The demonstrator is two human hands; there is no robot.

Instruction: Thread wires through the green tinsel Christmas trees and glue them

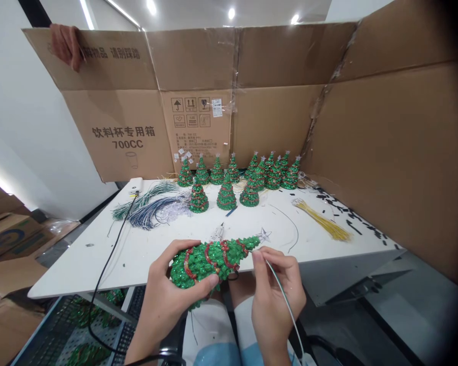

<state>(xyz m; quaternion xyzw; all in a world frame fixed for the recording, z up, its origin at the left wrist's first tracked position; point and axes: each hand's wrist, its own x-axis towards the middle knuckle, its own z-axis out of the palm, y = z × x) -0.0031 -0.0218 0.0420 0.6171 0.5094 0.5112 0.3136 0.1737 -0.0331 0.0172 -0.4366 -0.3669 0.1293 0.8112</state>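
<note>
My left hand is wrapped round a glittery green miniature Christmas tree with red garlands, lying on its side above the table's front edge. A clear star sits at the tree's tip, pointing right. Just below that tip, my right hand pinches a thin pale wire, its end close to the treetop. The wire runs down past my palm toward my lap. Whether its end touches the tree, I cannot tell. Behind the held tree, a white pen-like tool lies partly hidden.
Several finished-looking small trees stand at the back of the white table. Green and blue wire bundles lie left, a yellow bundle right, near scattered black bits. Cardboard walls enclose the back. A black cable crosses the left side.
</note>
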